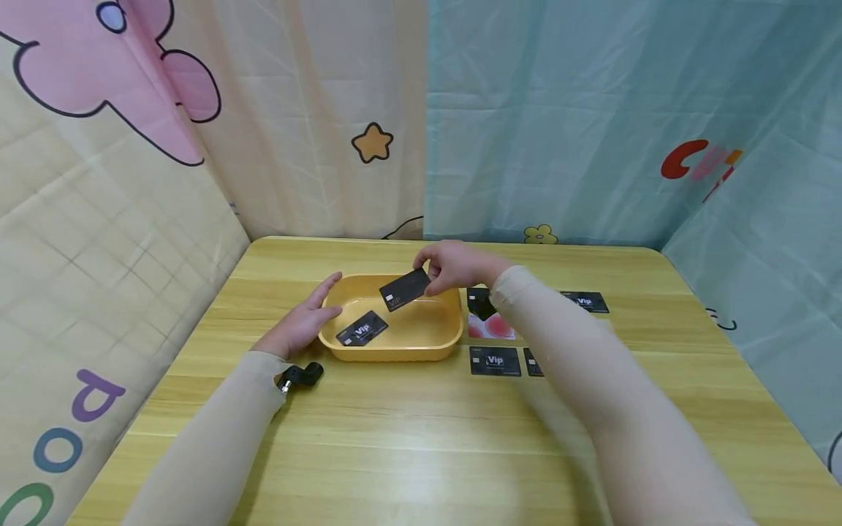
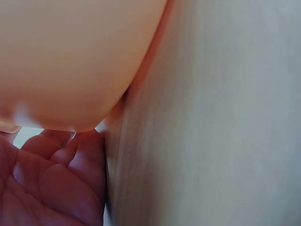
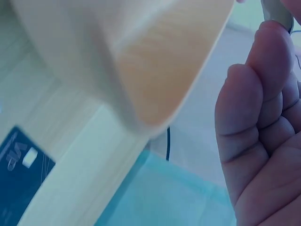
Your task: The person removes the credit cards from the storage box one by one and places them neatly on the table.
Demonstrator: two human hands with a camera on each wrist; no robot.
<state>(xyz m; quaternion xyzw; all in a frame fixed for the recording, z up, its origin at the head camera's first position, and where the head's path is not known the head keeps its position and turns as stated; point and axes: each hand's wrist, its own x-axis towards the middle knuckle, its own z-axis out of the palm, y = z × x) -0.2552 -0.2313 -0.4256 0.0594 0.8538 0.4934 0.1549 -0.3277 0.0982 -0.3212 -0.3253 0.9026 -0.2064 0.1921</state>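
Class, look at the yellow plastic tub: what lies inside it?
One black Vip card lies on the floor of the yellow plastic tub. The near wall hides a strip of that floor.

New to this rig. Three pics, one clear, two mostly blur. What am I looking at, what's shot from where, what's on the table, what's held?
No machine here: a person works with two bare hands, wearing three cameras. The wide picture comes from a head camera looking down at a wooden table. The two blurry ones come from wrist cameras, so close that you mostly see palm and the tub's wall.

The left hand rests with straight fingers against the yellow tub. The right hand pinches a black card above the tub. Another black Vip card already lies inside.

More black cards lie on the table right of the tub, plus one pink-and-white card. A small black object sits by the left wrist; I cannot tell what it is.
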